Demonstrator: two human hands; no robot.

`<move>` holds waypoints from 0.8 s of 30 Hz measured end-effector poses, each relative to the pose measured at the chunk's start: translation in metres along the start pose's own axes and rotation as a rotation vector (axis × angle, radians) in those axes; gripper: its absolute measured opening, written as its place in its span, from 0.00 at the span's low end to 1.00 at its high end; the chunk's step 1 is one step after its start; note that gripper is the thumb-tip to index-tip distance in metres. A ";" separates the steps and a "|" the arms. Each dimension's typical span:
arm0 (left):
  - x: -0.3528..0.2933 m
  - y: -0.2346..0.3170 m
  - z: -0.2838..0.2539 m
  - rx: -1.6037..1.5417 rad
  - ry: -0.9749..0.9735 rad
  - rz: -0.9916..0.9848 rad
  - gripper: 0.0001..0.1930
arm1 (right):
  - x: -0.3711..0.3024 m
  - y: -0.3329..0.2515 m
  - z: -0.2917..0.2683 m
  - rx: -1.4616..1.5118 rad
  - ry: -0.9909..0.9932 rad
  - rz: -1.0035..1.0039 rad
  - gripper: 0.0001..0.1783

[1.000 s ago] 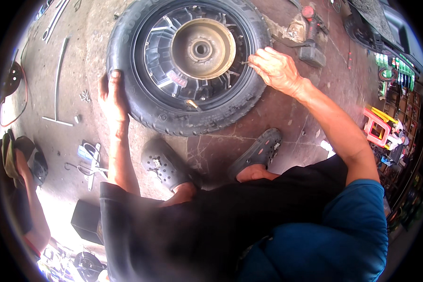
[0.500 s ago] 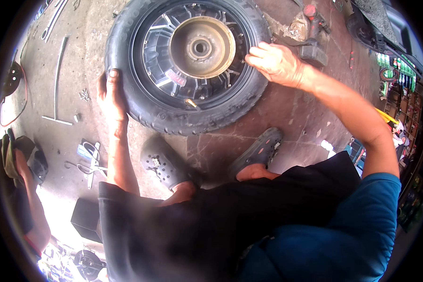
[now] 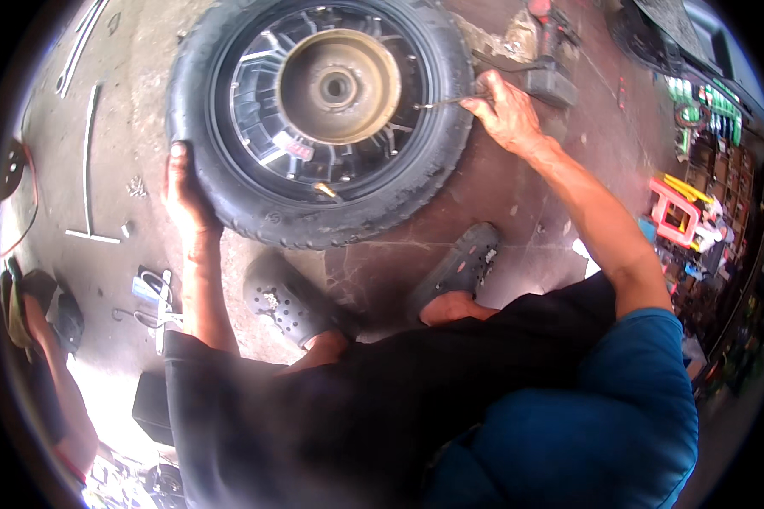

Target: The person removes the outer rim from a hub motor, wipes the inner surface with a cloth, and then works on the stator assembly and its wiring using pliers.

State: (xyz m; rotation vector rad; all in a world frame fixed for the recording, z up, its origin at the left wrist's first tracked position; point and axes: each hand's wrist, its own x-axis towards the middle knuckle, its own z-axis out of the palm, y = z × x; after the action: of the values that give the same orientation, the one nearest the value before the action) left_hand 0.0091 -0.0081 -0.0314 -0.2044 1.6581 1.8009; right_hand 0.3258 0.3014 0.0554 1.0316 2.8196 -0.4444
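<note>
In front of me is a wheel with a black tyre [image 3: 197, 127] around a motor hub [image 3: 339, 89], which has a brass-coloured round recess at its middle. My left hand [image 3: 187, 191] grips the tyre's left side, thumb over the sidewall and the other fingers mostly hidden. At the right side, my right hand [image 3: 508, 114] is closed on a thin metal rod-like tool [image 3: 441, 103]. Its tip reaches over the tyre to the hub's outer edge; I cannot tell whether it touches a bolt. A brass valve stem [image 3: 325, 190] sticks up near the rim.
A red and black power tool [image 3: 548, 42] lies beyond my right hand. On the left floor are a T-shaped bar [image 3: 90, 161], wrenches [image 3: 78, 51], small bolts [image 3: 136, 187] and scissors [image 3: 163, 305]. Another person's arm [image 3: 55, 356] shows at far left. My shoes [image 3: 293, 297] are below the wheel.
My right hand has drawn back to the right from the hub's edge, and the thin tool now shows. My left hand stays on the tyre. The whole view has shifted slightly.
</note>
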 end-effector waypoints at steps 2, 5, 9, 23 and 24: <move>-0.006 0.005 0.007 -0.014 0.043 0.004 0.26 | 0.001 -0.010 -0.005 0.019 -0.061 0.099 0.35; -0.009 0.013 0.010 -0.068 0.118 -0.075 0.26 | 0.002 -0.013 -0.001 0.126 0.023 0.098 0.38; 0.003 -0.006 -0.003 -0.164 0.068 -0.037 0.26 | 0.002 -0.026 -0.014 0.147 -0.052 0.301 0.36; -0.010 -0.001 0.002 0.578 0.062 0.279 0.21 | -0.057 -0.094 0.018 0.356 0.185 0.824 0.31; -0.009 0.004 -0.005 0.841 -0.011 0.422 0.20 | -0.057 -0.100 0.022 0.353 0.204 0.831 0.31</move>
State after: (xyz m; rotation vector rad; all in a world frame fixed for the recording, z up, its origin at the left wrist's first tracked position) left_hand 0.0123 -0.0157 -0.0244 0.5582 2.4131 1.1965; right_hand 0.3051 0.1872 0.0688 2.2579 2.1783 -0.7562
